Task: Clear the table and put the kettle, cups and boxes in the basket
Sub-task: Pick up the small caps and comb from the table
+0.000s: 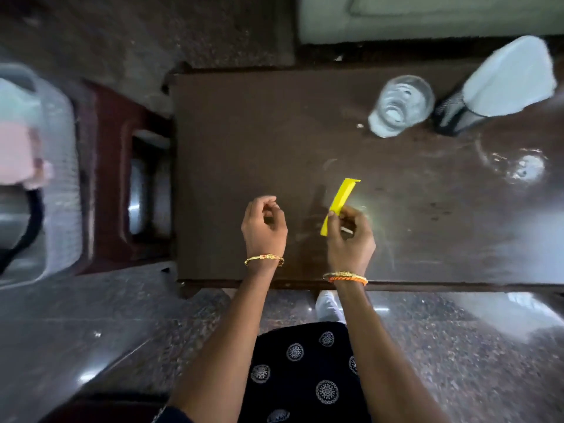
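Judging by how things lie, the clearing looks partly done: the pale basket [58, 166] sits on a dark red stool [122, 184] off the left end of the table [244, 123], and already holds what seems to be the steel kettle [13, 221] with its black handle, plus a pink item [18, 157] and a pale green one [15, 102] that may be boxes, though blur leaves that uncertain. Over the near middle of the table, the right hand [351, 236] pinches a flat yellow box [338, 206] between thumb and curled fingers, lifting it on edge above the surface; something small and white shows inside the same grip, too blurred to name. The left hand [264, 227] hovers just beside it with fingers loosely curled and holds nothing. Left to clear, as far as can be seen, are 2 clear glass cups: 1 [399, 106] at the far right beside a black mesh holder [457, 114] stuffed with white paper [512, 77], and another [515, 163] nearer the right edge, blurred and hard to read. The holder is not named in the task, so it probably stays. Nothing blocks the way from the yellow box to the basket; the bare tabletop lies between them, but the basket is well apart, so a reach or step to the left seems needed.
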`<move>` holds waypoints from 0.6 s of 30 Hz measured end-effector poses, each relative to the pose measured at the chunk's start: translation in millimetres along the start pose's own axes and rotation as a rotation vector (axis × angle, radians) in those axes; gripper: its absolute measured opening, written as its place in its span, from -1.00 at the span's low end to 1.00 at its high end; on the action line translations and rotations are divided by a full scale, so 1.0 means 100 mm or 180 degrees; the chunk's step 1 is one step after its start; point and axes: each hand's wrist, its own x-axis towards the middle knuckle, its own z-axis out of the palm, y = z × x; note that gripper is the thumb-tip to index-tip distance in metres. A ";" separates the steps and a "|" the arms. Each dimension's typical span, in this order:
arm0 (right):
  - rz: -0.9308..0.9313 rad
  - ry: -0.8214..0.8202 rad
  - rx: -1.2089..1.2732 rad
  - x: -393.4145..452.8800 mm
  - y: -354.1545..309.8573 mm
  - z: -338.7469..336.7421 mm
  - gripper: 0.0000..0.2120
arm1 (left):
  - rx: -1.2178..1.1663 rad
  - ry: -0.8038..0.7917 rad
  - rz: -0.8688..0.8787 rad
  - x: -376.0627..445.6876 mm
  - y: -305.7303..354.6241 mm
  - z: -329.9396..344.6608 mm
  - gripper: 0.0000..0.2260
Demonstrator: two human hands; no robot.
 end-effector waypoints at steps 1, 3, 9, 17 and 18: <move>-0.0006 -0.0198 0.0092 -0.15 -0.09 0.17 -0.92 | -0.0080 0.0126 -0.0085 0.07 -0.08 -0.22 -0.87; -0.0039 -0.0622 0.0184 -0.46 -0.27 0.54 -0.90 | -0.0261 0.0312 -0.0273 0.20 -0.22 -0.70 -0.87; -0.0494 -0.1657 0.0165 -1.33 -0.96 1.49 -0.89 | -0.0610 0.0935 -0.0556 0.49 -0.53 -2.04 -0.87; -0.0433 -0.2125 0.0030 -2.34 -1.67 2.33 -0.88 | -0.1212 0.1696 -0.1200 0.58 -0.96 -3.08 -0.88; -0.0410 -0.2109 -0.0010 -2.42 -1.72 2.40 -0.87 | -0.1297 0.1726 -0.1219 0.60 -0.98 -3.16 -0.89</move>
